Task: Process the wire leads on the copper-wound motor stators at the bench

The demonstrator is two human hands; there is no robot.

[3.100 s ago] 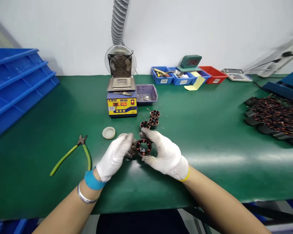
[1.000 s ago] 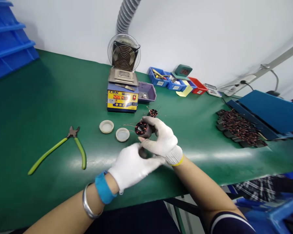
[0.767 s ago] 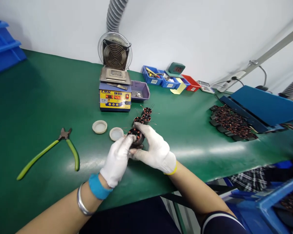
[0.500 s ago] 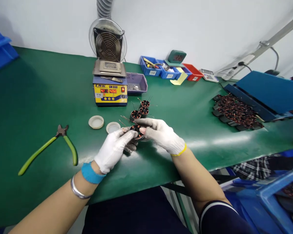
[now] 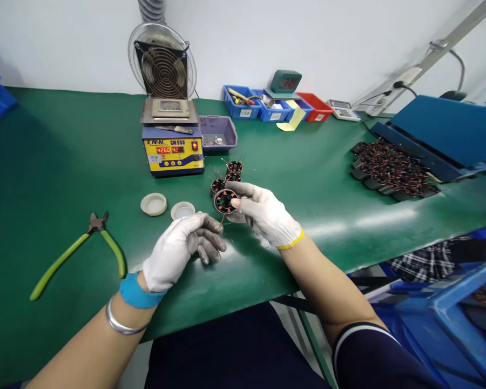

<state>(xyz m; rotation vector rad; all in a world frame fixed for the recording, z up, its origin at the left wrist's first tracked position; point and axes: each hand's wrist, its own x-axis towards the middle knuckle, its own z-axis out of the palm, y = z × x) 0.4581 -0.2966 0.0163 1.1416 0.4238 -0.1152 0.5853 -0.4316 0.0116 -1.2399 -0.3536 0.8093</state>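
Note:
A round black wound stator (image 5: 225, 201) with copper coils around its inside is gripped between the thumb and fingers of my right hand (image 5: 263, 210), which wears a white glove. Its open face is turned up toward me, and a twisted copper lead hangs from its near edge. My left hand (image 5: 190, 243), gloved with grey-soiled fingertips, is open just left of and below that stator, fingers loosely bent and close to the lead. Right behind the held piece stand more stators (image 5: 234, 168) with thin wire ends sticking up.
Two shallow round dishes (image 5: 154, 204) and green-handled cutters (image 5: 99, 222) lie to the left. Behind are a solder pot (image 5: 173, 148), a purple tray (image 5: 227, 125), small blue bins (image 5: 243, 111) and a red bin (image 5: 319, 111). Many stators (image 5: 389, 167) are piled beside a blue crate (image 5: 441, 129).
My left hand has let go of the stator and drawn back toward the lower left. My right hand keeps the stator, now turned so its lead points toward me.

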